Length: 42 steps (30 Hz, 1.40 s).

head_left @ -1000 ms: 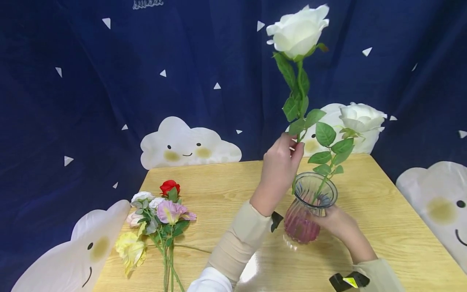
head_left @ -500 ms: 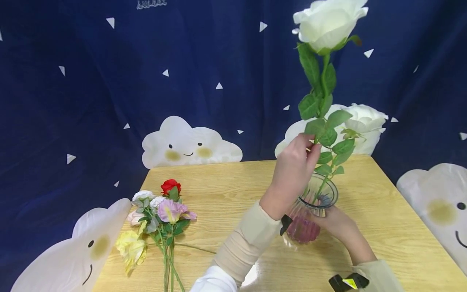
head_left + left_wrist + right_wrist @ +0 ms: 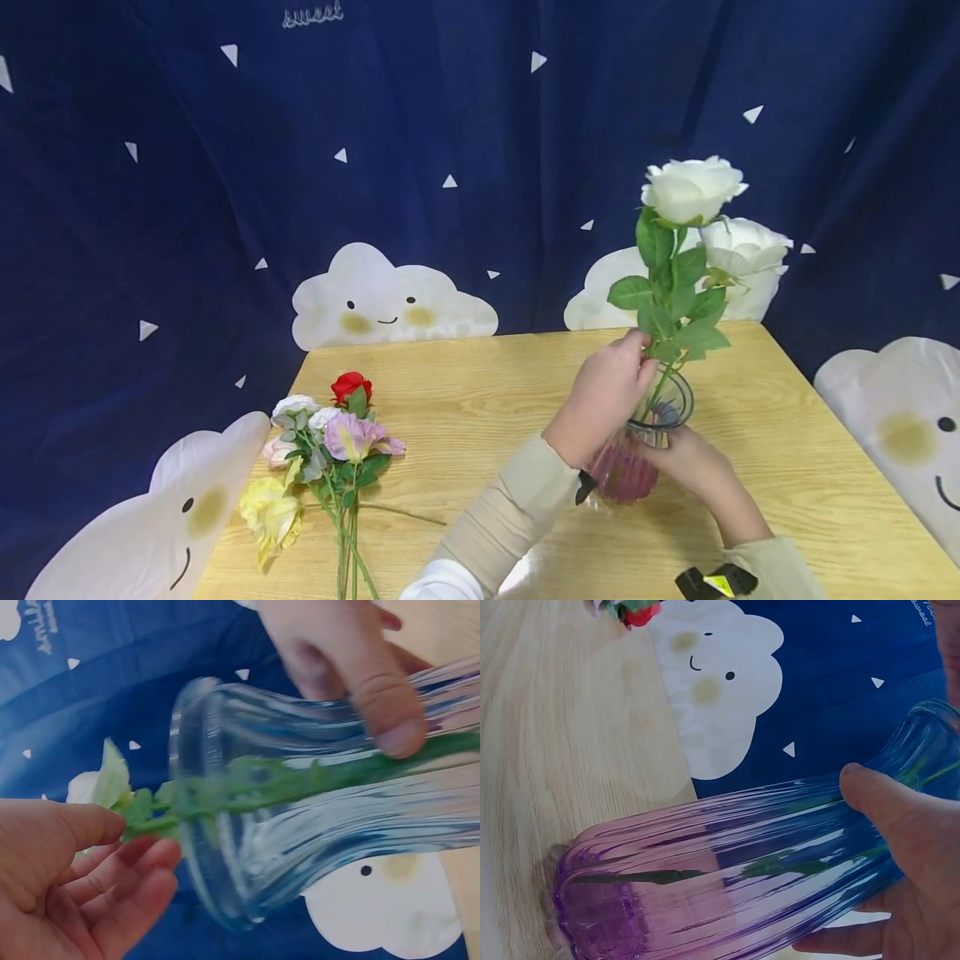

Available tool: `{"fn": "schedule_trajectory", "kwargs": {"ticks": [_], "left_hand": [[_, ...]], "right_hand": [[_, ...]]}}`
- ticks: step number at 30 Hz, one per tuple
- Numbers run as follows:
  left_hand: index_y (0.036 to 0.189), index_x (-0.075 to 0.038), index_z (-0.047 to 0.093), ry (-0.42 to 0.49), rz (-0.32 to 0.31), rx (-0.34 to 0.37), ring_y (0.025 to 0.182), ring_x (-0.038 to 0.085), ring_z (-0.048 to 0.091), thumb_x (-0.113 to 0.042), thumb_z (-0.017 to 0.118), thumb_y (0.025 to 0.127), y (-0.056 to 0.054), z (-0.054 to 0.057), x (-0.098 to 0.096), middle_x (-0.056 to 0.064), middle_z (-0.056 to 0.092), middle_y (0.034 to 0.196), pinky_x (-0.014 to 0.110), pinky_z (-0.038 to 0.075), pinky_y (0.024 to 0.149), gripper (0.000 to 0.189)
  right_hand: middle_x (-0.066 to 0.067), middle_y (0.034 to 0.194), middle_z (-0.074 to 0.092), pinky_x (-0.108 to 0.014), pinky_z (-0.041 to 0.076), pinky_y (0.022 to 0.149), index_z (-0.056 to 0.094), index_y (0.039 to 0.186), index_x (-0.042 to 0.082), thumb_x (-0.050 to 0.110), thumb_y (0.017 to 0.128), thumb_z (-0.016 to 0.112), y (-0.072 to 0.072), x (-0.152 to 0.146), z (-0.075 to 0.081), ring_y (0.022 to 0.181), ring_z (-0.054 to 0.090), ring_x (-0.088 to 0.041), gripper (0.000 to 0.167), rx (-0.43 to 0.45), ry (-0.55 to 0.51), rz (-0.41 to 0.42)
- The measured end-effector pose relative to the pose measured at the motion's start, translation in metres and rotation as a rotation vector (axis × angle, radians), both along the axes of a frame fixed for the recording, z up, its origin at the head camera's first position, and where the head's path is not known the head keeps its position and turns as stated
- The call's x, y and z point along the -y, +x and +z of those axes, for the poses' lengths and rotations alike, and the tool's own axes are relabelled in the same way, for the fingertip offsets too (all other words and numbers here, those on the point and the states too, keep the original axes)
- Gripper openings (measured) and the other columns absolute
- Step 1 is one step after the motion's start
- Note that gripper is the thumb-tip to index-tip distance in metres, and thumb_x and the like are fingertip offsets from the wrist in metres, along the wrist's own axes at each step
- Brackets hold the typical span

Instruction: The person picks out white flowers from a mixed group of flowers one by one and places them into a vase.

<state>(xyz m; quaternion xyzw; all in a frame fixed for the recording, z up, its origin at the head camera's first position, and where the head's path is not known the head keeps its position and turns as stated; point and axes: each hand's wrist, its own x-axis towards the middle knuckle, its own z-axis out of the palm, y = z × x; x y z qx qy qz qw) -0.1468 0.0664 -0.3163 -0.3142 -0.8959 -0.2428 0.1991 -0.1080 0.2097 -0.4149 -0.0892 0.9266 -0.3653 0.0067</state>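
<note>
A white rose [image 3: 692, 190] with green leaves stands upright, its stem inside a ribbed glass vase [image 3: 624, 473] that shades from clear blue to pink. My left hand [image 3: 602, 400] pinches this stem just above the vase mouth; in the left wrist view the thumb [image 3: 97, 823] presses on it. My right hand [image 3: 696, 463] grips the vase around its neck, with thumb [image 3: 870, 791] and fingers on opposite sides. A second white rose [image 3: 746, 248] leans right out of the same vase. Through the glass, in the right wrist view, a green stem [image 3: 660, 877] reaches near the vase bottom.
On the left of the wooden table [image 3: 465, 400] lies a bunch of artificial flowers: a red rose [image 3: 350, 387], a pink-purple bloom [image 3: 351, 437], a yellow bloom [image 3: 270, 515] and several white ones. A dark blue curtain [image 3: 420, 100] with smiling clouds hangs behind.
My left hand moved right over the vase, then down, and the rose sank with its stem into the vase. My right hand stayed on the vase.
</note>
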Motion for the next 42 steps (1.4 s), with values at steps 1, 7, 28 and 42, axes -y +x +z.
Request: {"fn": "schedule_trajectory", "kwargs": {"ticks": [1,7,28,42], "left_hand": [[0.094,-0.009,0.057,-0.023,0.004,-0.001,0.060,0.005,0.057,-0.017,0.056,0.088,0.000,-0.003,0.000,-0.004,0.061,0.075,0.016,0.043,0.049,0.010],[0.088,-0.013,0.056,-0.115,0.046,0.000,0.054,0.005,0.052,-0.022,0.055,0.088,0.002,-0.013,0.003,-0.007,0.055,0.067,0.019,0.039,0.042,0.009],[0.086,-0.014,0.060,-0.134,0.168,0.039,0.068,0.009,0.059,-0.021,0.059,0.085,-0.005,-0.038,0.043,-0.006,0.059,0.079,0.021,0.043,0.047,0.007],[0.089,-0.013,0.065,-0.217,0.312,0.093,0.066,0.012,0.058,-0.023,0.062,0.082,-0.012,-0.068,0.082,-0.003,0.060,0.081,0.023,0.043,0.045,0.012]], "right_hand": [[-0.030,0.121,0.047,-0.054,0.037,0.087,0.036,0.130,-0.006,0.037,0.084,0.059,0.000,0.000,0.000,0.109,0.045,-0.046,0.067,-0.004,-0.007,0.007],[-0.026,0.121,0.049,-0.052,0.036,0.090,0.037,0.130,-0.006,0.031,0.084,0.061,0.000,0.002,0.002,0.111,0.045,-0.043,0.064,-0.035,-0.044,0.049],[-0.034,0.124,0.040,-0.059,0.036,0.084,0.032,0.134,-0.003,0.048,0.085,0.052,0.003,0.002,0.001,0.110,0.039,-0.052,0.073,0.079,0.103,-0.040],[-0.035,0.126,0.038,-0.061,0.035,0.084,0.029,0.136,-0.002,0.048,0.085,0.052,0.002,0.002,0.002,0.110,0.037,-0.054,0.074,0.094,0.097,-0.037]]}}
